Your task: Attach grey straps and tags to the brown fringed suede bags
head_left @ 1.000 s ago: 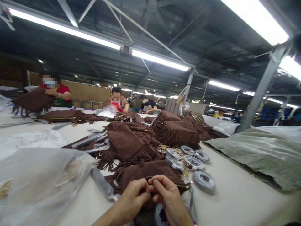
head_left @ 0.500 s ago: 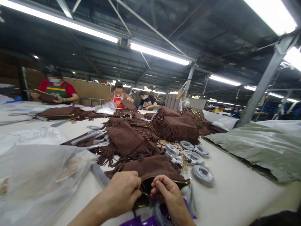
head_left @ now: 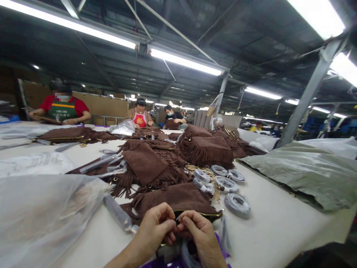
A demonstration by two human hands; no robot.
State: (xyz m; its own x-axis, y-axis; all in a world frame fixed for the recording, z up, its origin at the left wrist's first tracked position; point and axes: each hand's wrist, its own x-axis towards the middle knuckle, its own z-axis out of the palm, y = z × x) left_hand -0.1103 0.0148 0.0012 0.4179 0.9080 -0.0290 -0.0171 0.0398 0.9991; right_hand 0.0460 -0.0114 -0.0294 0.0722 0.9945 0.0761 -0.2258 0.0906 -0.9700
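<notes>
- By six o'clock, just under the right hand (head_left: 198,230), a wrapped coil (head_left: 187,257) is partly hidden.
- The right hand's fingers are curled, with thumb and forefinger brought close; what is gripped cannot be told.
- The left hand (head_left: 157,229) is held half-curled, its thumb near its forefinger; its grip cannot be told either.
- Between the fingertips a pale sliver (head_left: 177,218) is seen, too small to be named.
- At twelve o'clock, just beyond the fingers, a brown bag (head_left: 173,197) is laid, edged with a gold zip.
- At ten, a wrapped strap (head_left: 117,214) is placed; at two, a wrapped coil of strap (head_left: 237,205).
- Farther, at one, fringed bags (head_left: 212,150) are piled.
- Farthest, at eleven, a person in a green apron (head_left: 64,108) is seated or standing.
</notes>
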